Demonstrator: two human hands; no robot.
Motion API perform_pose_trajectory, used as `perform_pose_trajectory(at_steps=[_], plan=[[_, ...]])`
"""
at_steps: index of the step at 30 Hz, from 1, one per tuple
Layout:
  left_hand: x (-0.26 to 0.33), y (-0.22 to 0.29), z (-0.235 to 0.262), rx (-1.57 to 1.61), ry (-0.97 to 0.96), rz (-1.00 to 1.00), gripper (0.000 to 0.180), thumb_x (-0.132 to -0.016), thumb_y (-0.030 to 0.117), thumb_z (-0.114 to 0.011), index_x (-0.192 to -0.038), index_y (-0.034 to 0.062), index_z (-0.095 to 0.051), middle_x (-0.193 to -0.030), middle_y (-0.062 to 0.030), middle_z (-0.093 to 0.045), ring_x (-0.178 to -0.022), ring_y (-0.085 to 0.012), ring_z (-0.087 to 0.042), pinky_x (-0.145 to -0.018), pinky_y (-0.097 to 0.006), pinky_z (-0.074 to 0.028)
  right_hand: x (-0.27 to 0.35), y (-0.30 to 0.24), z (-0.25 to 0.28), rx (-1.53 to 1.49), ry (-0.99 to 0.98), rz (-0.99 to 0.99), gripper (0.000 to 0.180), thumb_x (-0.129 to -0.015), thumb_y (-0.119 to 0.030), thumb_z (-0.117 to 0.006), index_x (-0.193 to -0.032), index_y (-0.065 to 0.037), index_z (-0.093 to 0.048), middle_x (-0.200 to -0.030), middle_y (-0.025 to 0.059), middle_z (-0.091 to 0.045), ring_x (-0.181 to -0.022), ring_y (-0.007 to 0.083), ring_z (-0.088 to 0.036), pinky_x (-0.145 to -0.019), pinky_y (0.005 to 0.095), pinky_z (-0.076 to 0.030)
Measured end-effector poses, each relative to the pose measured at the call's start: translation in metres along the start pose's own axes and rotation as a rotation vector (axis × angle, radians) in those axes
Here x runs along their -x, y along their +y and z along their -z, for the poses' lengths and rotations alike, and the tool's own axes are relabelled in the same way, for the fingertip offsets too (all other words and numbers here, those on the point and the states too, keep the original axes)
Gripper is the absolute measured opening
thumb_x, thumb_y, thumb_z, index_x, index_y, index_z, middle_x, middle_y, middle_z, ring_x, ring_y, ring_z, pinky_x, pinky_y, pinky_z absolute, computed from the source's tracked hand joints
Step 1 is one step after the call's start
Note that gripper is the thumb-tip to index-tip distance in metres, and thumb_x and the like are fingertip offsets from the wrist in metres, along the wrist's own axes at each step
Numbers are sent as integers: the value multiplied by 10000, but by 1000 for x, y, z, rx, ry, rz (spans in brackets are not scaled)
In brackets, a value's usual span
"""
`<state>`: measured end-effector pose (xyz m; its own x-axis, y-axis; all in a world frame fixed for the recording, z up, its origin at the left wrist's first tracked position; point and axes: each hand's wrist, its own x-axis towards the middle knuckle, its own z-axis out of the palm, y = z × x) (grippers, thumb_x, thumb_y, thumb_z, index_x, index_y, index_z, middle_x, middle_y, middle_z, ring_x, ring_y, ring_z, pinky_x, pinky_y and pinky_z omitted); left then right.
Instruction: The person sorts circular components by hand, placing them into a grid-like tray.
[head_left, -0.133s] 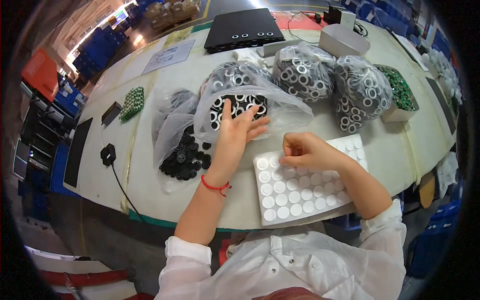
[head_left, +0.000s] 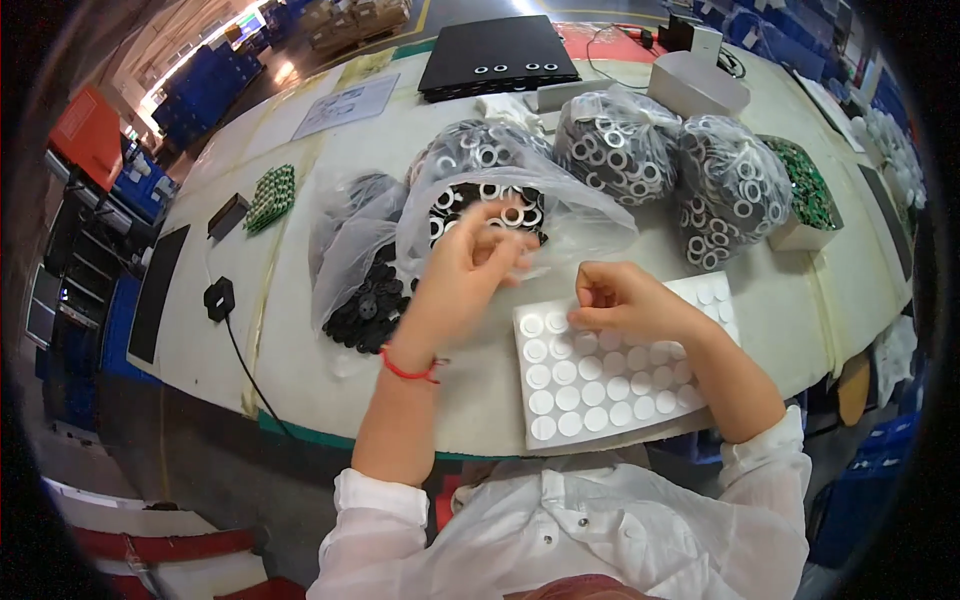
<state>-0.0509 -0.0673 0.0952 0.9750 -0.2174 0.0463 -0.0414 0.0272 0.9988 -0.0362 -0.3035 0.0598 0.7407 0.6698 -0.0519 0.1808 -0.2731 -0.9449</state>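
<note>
My left hand [head_left: 468, 270], with a red cord on its wrist, is over the near side of an opened clear plastic bag [head_left: 590, 225]. Inside the bag lie black and white rings [head_left: 490, 190]. This hand is smeared by motion; its fingers look bent, and I cannot make out anything in them. Closed in a pinch, my right hand [head_left: 625, 300] hovers at the far left part of a white foam sheet [head_left: 530, 375] with rows of round white discs [head_left: 593, 392]. Whatever its fingertips hold is hidden.
Left of the ring bag, black round pieces [head_left: 365, 310] spill from another clear bag. Two full bags of rings [head_left: 618, 145] and a box of green parts [head_left: 805, 190] stand to the right. A black panel [head_left: 498, 60] lies at the back; a black cable [head_left: 250, 370] crosses the left side.
My left hand has drawn back slightly from the ring bag toward me, and its spread fingers have bent inward. My right hand keeps its pinch over the foam sheet.
</note>
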Motion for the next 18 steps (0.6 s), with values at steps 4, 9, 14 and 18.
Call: perform_pose_trajectory(at_steps=[4,9,14,18], plan=[[26,22,50,-241,-469,259,276,-956,221,-553,-1077,-11,-643,-973,-81,-688,-882,-134,-640,-738,-275,-510,1,-8,-1,78,-21,4,228,-846,-102,-679,-759,-30,-481,-653,-20,-491,-608,70,-422,-531,252,-364],[27,-12,104,-594,-31,469,236,-899,200,-595,-972,-11,-671,-948,-114,-699,-861,-225,-657,-746,-323,-512,0,-13,-3,124,-37,-41,210,-842,-104,-680,-763,-24,-502,-644,-7,-504,-600,79,-433,-532,269,-379],[-5,-69,123,-1241,431,116,266,-845,252,-597,-985,40,-677,-1016,-199,-661,-920,-387,-619,-784,-423,-501,2,-12,-2,199,-47,20,190,-833,-98,-677,-774,-10,-519,-636,29,-526,-591,105,-461,-540,283,-400],[-24,-89,95,-1342,569,-179,286,-827,299,-576,-958,60,-662,-1007,-202,-653,-944,-412,-609,-795,-458,-494,5,-12,-1,258,-45,70,171,-828,-102,-676,-807,8,-547,-660,83,-577,-602,149,-524,-565,306,-434]])
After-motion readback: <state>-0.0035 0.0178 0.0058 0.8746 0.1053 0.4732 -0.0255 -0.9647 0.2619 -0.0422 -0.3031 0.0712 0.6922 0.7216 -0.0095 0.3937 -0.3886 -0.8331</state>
